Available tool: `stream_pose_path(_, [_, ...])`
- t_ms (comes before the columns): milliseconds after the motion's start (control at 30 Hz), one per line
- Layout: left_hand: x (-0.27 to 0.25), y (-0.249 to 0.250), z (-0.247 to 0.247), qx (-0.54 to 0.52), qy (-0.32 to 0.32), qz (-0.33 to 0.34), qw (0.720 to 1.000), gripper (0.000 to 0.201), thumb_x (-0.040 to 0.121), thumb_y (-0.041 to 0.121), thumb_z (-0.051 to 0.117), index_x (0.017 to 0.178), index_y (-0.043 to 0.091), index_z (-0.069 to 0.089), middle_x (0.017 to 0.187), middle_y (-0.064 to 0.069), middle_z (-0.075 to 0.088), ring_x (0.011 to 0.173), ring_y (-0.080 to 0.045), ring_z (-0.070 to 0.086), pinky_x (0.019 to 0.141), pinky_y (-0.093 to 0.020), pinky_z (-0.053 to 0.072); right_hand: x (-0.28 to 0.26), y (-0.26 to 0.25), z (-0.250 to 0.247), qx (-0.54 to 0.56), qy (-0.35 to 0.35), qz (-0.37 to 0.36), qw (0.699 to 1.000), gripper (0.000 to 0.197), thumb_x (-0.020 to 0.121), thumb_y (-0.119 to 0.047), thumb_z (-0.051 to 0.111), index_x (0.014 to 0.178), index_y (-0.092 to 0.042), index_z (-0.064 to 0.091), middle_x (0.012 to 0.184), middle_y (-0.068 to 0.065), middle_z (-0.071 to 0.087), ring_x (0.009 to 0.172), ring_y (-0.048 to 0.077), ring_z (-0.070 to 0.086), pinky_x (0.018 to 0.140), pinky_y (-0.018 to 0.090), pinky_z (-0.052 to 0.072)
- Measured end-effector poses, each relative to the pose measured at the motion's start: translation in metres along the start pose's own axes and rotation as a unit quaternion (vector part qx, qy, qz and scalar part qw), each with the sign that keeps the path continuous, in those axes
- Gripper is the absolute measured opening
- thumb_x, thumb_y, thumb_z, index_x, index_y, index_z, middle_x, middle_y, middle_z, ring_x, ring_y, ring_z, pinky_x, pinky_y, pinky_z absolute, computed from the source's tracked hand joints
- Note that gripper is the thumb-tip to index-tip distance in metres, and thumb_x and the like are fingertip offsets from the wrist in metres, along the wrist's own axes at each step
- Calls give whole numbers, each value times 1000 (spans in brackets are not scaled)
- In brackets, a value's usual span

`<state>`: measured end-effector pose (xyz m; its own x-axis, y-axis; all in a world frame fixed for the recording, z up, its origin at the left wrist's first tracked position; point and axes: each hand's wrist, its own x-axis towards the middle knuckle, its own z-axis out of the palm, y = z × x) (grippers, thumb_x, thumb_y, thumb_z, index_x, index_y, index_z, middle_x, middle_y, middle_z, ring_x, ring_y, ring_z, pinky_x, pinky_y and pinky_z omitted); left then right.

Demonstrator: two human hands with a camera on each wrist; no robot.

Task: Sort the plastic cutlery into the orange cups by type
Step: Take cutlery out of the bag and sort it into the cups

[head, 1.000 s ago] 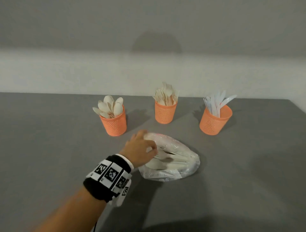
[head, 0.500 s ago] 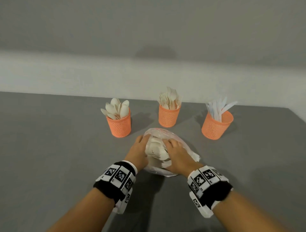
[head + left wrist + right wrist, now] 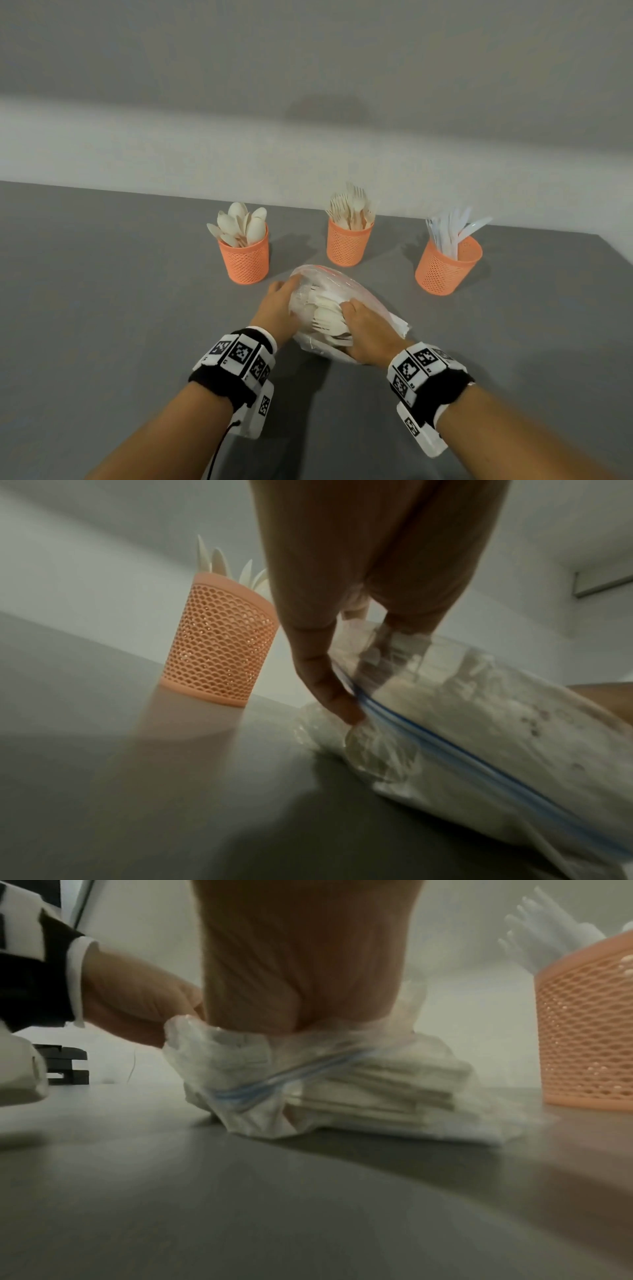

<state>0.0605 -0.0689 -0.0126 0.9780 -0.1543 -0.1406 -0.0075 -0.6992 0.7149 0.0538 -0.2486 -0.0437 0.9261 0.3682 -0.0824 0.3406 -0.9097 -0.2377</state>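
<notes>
A clear zip bag [image 3: 346,291] holding pale plastic cutlery lies on the grey table in front of three orange mesh cups. My left hand [image 3: 279,305] grips the bag's left edge; its thumb [image 3: 329,685] pinches the plastic by the blue zip line [image 3: 455,748]. My right hand [image 3: 368,334] grips the bag's near right side, fingers tucked into the opening over the cutlery [image 3: 327,317]. The bag [image 3: 342,1085] bunches under that hand. The left cup [image 3: 245,258] holds spoons, the middle cup [image 3: 348,241] forks, the right cup [image 3: 447,265] white knives.
The grey table [image 3: 102,308] ends at a pale wall behind the cups, and its right edge runs close past the knife cup. The spoon cup [image 3: 219,647] stands just left of my left hand; the knife cup [image 3: 589,1026] stands right of my right hand.
One second ago only my left hand was on the bag. My right hand came in and took the bag's right side, and the bag now bunches up between both hands.
</notes>
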Motion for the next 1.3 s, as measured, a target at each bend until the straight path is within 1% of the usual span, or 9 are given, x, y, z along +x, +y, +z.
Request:
stream_pose_path(167, [4,-4,-1,-81,11,0,997,76,80,-10,55,145,18,28,148,-8,35,136,-23,35,96,-17,28,7,1,-5,-30,-2,-17,999,43,81,-28,64,115,-8,47,117,9,53,106,25,51,89,32,42])
stream_pose_path(267, [3,-6,-5,-123,20,-10,992,77,75,-15,59,142,15,35,145,-6,39,135,-24,35,97,-20,35,13,0,-7,-15,-12,-4,1000,42,82,-26,63,116,-7,48,116,10,55,106,26,54,88,32,43])
stream_pose_path(400, [3,-14,-11,-8,24,9,1000,67,78,-9,55,138,19,43,129,-13,45,123,-28,44,105,-30,31,18,3,-12,38,26,23,999,39,77,-36,65,105,-10,61,106,7,65,99,25,59,83,30,45])
stream_pose_path(500, [0,-14,-13,46,-34,3,998,68,84,4,56,142,32,34,114,-9,39,104,-24,47,105,-29,33,19,6,-18,92,61,25,994,43,68,-25,70,108,-14,62,105,4,68,99,22,60,81,26,45])
stream_pose_path(667, [4,-12,-14,16,-62,-20,998,83,76,12,69,145,25,25,144,-10,37,130,-28,41,110,-37,33,17,4,-15,-6,-15,-23,1000,48,81,-25,64,123,-11,46,124,6,55,114,25,53,94,32,42])
stream_pose_path(800, [10,-12,-15,-17,-69,-30,997,88,70,11,71,145,22,25,146,-8,37,133,-28,39,110,-43,34,14,4,-7,-21,-9,-31,999,39,84,-29,61,116,-10,52,121,6,54,110,23,53,90,30,42])
stream_pose_path(933, [15,-25,-12,20,-114,-25,993,86,59,27,68,138,36,35,134,-9,48,124,-30,48,105,-46,40,10,5,-11,41,9,-3,999,42,77,-37,67,108,-11,57,112,3,63,104,22,57,87,31,45])
stream_pose_path(1167, [13,-22,-18,33,-74,-8,997,73,78,16,69,142,24,35,141,-12,43,129,-28,42,110,-37,33,6,4,-39,218,43,19,975,44,71,-10,71,114,-13,61,109,0,66,93,11,56,75,16,36])
stream_pose_path(1300, [13,-18,-22,63,-47,-24,997,64,84,11,59,141,25,36,144,-10,41,132,-28,40,109,-35,31,3,-2,-40,271,28,8,962,44,67,-20,71,111,-15,63,99,-5,66,91,12,59,77,23,43])
